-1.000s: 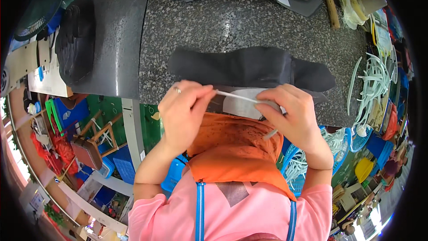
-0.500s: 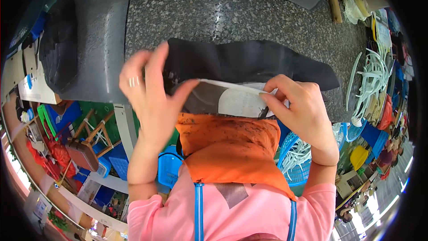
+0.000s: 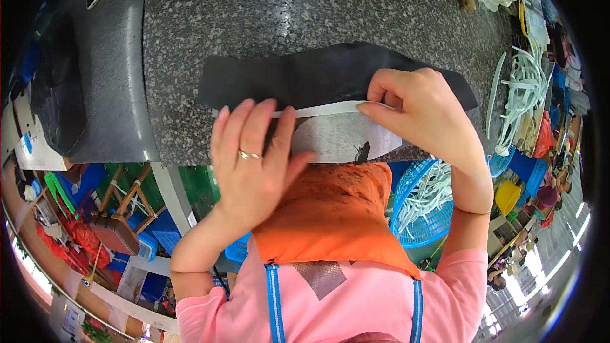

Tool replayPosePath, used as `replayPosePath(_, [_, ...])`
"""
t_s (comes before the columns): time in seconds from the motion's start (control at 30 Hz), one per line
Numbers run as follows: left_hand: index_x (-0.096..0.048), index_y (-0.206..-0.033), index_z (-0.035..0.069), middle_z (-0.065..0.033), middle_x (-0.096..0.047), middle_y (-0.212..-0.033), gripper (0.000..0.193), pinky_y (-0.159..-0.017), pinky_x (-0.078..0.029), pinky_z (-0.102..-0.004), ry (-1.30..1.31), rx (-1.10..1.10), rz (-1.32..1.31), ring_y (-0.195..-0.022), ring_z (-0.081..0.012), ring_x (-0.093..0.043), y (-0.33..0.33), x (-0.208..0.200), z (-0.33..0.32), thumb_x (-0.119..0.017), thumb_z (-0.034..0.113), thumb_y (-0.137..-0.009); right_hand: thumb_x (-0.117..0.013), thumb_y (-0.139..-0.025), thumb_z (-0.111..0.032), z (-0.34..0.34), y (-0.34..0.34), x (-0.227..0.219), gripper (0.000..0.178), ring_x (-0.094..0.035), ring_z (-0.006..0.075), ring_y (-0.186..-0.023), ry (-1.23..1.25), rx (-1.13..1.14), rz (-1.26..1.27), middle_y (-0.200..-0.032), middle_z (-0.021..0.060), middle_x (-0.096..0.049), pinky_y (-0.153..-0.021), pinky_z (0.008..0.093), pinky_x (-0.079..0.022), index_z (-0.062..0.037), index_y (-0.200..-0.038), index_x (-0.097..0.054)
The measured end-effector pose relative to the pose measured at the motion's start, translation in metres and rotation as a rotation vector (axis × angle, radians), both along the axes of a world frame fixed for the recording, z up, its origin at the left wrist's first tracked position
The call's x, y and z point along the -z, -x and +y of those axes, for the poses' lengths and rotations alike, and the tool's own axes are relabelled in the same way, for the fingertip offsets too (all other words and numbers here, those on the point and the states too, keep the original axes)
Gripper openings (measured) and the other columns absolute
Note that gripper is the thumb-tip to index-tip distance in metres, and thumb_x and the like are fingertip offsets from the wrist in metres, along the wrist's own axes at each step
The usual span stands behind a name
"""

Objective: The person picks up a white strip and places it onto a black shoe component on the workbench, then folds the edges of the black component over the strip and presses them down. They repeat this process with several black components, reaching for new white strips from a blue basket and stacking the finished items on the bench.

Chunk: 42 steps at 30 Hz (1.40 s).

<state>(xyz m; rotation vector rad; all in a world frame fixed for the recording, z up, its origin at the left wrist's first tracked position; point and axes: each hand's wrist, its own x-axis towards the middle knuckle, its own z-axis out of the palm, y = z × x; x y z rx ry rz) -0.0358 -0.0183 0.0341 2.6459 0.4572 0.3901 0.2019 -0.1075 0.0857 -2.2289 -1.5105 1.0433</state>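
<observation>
My left hand [image 3: 254, 165] lies flat, fingers spread, on the black fabric piece [image 3: 318, 76] at frame centre. My right hand [image 3: 422, 111] pinches the white strip [image 3: 318, 110] on the granite table [image 3: 254, 19].

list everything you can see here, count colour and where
black fabric piece: 1, black, flat across the middle of the counter
white strip: 1, white, along the black piece's near edge, between both hands
pale liner piece: 1, light grey, under the strip at the counter's near edge
granite counter: 1, speckled grey, upper centre
orange cloth: 1, orange, on the lap below the counter
blue basket: 1, blue, lower right, holding pale strips
pale strips: a bundle, whitish green, right end of the counter
ring: 1, gold, on the left hand
left hand: 1, fingers spread, pressing on the strip's left end
right hand: 1, fingers pinching the strip's right part
</observation>
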Motion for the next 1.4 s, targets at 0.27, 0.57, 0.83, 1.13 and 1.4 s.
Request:
replayPosePath(0.27, [-0.063,-0.117,-0.004,-0.0200,-0.065,-0.121,0.056,-0.096,-0.054,-0.0458,0.125,0.188,-0.273,-0.108,-0.0364,-0.064,-0.031,0.023,-0.025,-0.076,0.004,-0.063,-0.069,-0.082,-0.007,-0.045,-0.010,-0.019,0.012,-0.064,0.0311,-0.067,-0.166,0.114,0.140,-0.077,0.0149,-0.064,-0.061,0.0369,-0.050,-0.0009,-0.092,-0.071])
replayPosePath(0.57, [-0.065,-0.123,0.006,-0.0118,-0.059,-0.114,0.074,-0.085,-0.049,-0.0440,0.026,0.143,-0.133,-0.100,-0.0302,-0.058,-0.054,0.011,-0.032,-0.083,0.013,-0.052,-0.073,-0.083,-0.018,-0.071,-0.003,0.008,0.014,-0.065,0.0289,-0.063,-0.153,0.341,-0.173,-0.075,0.0100,-0.063,-0.058,0.0378,-0.050,-0.0045,-0.082,-0.069])
replayPosePath(0.83, [-0.065,-0.125,0.016,-0.0103,-0.053,-0.113,0.077,-0.085,-0.044,-0.0455,-0.048,0.166,-0.045,-0.099,-0.0306,-0.053,-0.066,0.009,-0.032,-0.087,0.020,-0.051,-0.075,-0.081,-0.026,-0.069,-0.006,0.015,0.023,-0.063,0.0300,-0.070,-0.146,0.237,-0.358,-0.075,0.0079,-0.059,-0.060,0.0417,-0.049,-0.0062,-0.077,-0.064])
replayPosePath(1.13, [-0.061,-0.120,0.011,-0.0132,-0.055,-0.116,0.070,-0.092,-0.043,-0.0455,-0.051,0.177,-0.001,-0.104,-0.0337,-0.055,-0.056,0.014,-0.030,-0.088,0.019,-0.056,-0.075,-0.081,-0.019,-0.091,-0.029,0.025,0.017,-0.063,0.0265,-0.067,-0.315,0.403,-0.081,-0.075,0.0093,-0.061,-0.060,0.0362,-0.050,-0.0055,-0.081,-0.065])
replayPosePath(1.4, [-0.064,-0.097,0.005,-0.0130,-0.069,-0.115,0.020,-0.095,-0.043,-0.0446,-0.274,0.115,-0.009,-0.109,-0.0262,-0.062,-0.044,-0.005,-0.041,-0.067,0.011,-0.078,-0.084,-0.068,-0.036,-0.070,-0.046,0.008,0.045,-0.060,0.0292,-0.090,-0.287,0.198,-0.715,-0.092,0.0075,-0.061,-0.081,0.0408,-0.045,-0.0071,-0.095,-0.062])
